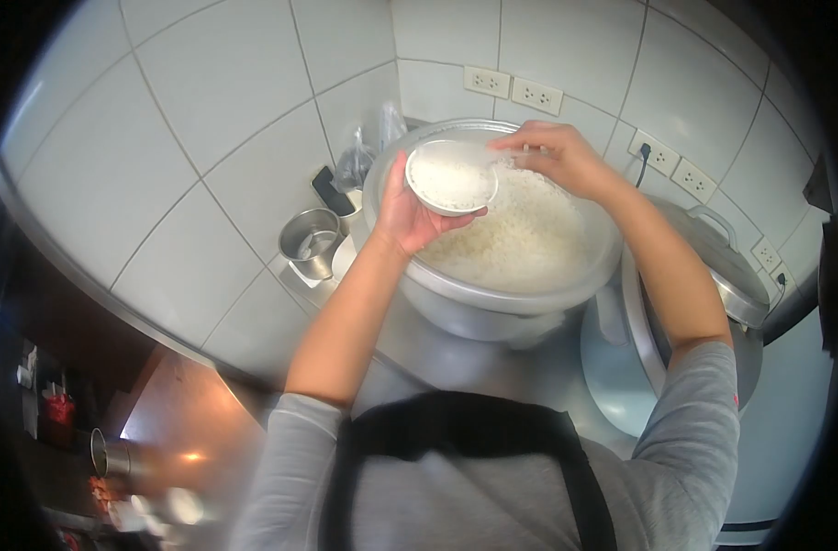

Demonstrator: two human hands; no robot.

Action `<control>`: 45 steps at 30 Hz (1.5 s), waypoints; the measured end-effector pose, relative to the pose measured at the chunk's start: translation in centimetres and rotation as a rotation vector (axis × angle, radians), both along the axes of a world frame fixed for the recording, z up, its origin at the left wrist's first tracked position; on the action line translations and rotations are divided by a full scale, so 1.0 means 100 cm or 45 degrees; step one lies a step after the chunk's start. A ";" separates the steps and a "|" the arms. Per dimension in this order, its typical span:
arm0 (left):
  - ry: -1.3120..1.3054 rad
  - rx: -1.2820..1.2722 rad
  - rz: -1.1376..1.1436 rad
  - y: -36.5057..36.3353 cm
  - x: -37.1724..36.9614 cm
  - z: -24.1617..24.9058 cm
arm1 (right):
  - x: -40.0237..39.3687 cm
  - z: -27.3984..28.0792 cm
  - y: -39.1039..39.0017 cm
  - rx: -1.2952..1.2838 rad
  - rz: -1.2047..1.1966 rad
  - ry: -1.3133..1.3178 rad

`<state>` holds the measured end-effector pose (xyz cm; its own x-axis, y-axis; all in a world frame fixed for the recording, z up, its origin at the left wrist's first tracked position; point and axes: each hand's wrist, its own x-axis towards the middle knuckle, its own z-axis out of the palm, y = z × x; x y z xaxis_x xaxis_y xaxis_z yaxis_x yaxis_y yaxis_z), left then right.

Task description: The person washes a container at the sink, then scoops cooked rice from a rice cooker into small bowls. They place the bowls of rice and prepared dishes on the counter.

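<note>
A small white bowl (pixel 452 178) with white rice in it rests in my left hand (pixel 413 213), whose fingers wrap round its side and underside. My right hand (pixel 558 158) is just right of the bowl, its fingers bent round something pale and translucent that reaches over the bowl's rim; its shape is blurred. Both hands are above a large metal pot (pixel 502 298) filled with cooked rice (pixel 520 234).
Left of the pot are a small steel container (pixel 311 241), a dark phone-like object (pixel 332 191) and plastic bags (pixel 355 161). A second large vessel (pixel 616 358) with a metal lid (pixel 703 243) stands right. Tiled walls with sockets (pixel 536 95) rise behind.
</note>
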<state>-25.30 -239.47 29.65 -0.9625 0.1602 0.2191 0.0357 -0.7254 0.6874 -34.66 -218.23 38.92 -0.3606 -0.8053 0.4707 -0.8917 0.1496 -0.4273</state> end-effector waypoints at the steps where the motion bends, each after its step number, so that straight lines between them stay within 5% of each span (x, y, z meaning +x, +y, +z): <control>1: 0.038 0.035 -0.050 -0.002 -0.002 -0.002 | 0.000 0.002 0.001 -0.040 -0.013 0.041; 10: 0.039 0.151 -0.196 -0.009 0.003 -0.001 | 0.006 -0.024 -0.003 -0.410 -0.064 1.037; 13: 0.012 0.158 -0.216 -0.003 0.014 0.000 | 0.020 -0.033 -0.002 -0.257 -0.076 1.236; 16: 0.062 0.126 -0.188 -0.003 0.025 0.004 | 0.025 -0.018 -0.007 -0.234 0.007 1.103; 19: 0.050 0.000 0.034 -0.010 0.039 0.016 | 0.041 0.001 -0.013 -0.432 0.073 0.437; 23: 0.011 -0.140 0.253 -0.011 0.058 0.022 | 0.058 -0.006 -0.016 -0.145 0.212 0.415; 29: -0.055 -0.139 0.374 -0.019 0.087 0.012 | 0.065 -0.016 -0.035 -0.370 0.301 0.276; 41: -0.083 0.036 0.602 -0.054 0.164 -0.034 | 0.093 -0.039 -0.112 -0.086 0.471 0.153; 45: -0.108 0.045 0.739 -0.064 0.196 -0.046 | 0.099 -0.051 -0.146 -0.229 0.498 -0.100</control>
<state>-5.75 -245.87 25.08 -0.9048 -0.4044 0.1334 0.3802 -0.6261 0.6808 -24.80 -232.81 33.86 -0.0852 -0.7959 0.5994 -0.8301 -0.2760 -0.4845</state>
